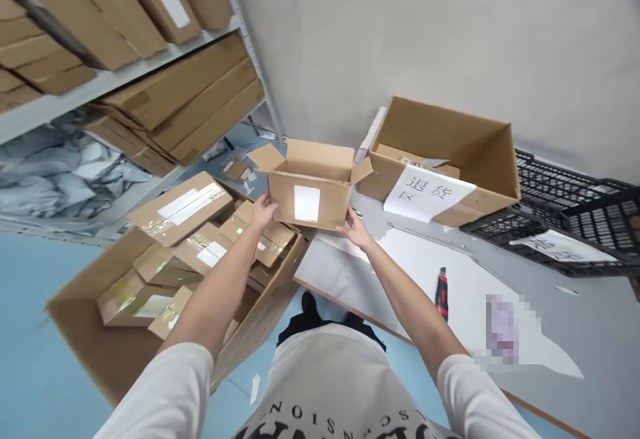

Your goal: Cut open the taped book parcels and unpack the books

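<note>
A small cardboard box (285, 202) with its top flaps spread and a white label on its front is held out before me. My left hand (263, 212) grips its lower left corner. On its lower right corner, my right hand (356, 228) is closed. Whatever lies inside the box is hidden by its front wall. Below and to the left stands a large open carton (90, 346) filled with several taped, labelled boxes. Under my right forearm is the worktable (345, 276), with a red and black utility knife (442, 296) lying on white paper.
A big cardboard box (480, 206) with a handwritten sign stands at the table's back, beside black plastic crates (590, 212). Shelving (120, 79) on the left holds brown cartons and grey bags (60, 169). Paper scraps (255, 389) lie on the blue floor.
</note>
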### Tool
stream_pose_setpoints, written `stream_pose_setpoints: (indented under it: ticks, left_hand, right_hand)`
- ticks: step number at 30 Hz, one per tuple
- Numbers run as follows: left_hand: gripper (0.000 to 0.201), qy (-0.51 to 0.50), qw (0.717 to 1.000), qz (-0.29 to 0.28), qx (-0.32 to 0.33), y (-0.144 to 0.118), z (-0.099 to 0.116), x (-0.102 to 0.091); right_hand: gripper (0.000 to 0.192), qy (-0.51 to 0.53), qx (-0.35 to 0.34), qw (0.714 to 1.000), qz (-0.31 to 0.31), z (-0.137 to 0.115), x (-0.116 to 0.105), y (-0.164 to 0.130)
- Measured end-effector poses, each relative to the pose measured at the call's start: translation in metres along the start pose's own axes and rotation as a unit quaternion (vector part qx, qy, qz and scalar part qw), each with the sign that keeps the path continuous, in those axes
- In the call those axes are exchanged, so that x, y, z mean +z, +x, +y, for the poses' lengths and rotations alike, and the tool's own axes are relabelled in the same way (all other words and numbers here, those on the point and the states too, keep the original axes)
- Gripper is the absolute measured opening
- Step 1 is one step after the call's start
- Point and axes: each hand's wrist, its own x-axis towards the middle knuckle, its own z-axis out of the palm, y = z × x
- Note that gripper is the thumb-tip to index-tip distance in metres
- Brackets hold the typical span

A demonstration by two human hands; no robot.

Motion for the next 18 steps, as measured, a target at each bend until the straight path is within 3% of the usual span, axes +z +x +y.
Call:
stream_pose_setpoints:
  ticks: [4, 8, 13, 18]
  left_hand:
    - [0.066, -0.048, 0.998, 0.01, -0.041, 0.032, 0.003, -0.018]
    - [0.066, -0.068, 0.997, -0.013, -0.032, 0.034, -0.014, -0.048]
    - [0.069, -0.072, 0.997, -0.013, -0.01, 0.001, -0.042, -0.116]
    - [0.07, -0.063, 0.995, 0.069, -0.031, -0.057, -0.08, -0.195]
  right_hand:
    - [0.109, 0.049, -0.001, 0.996, 0.069, -0.003, 0.017, 0.047]
    - [0.104, 0.014, 0.015, 0.991, 0.131, 0.005, 0.021, 0.062]
    - [0.096, -0.06, 0.037, 0.991, 0.116, 0.017, 0.038, 0.069]
    - [0.093, -0.117, 0.038, 0.99, 0.069, 0.031, 0.078, 0.083]
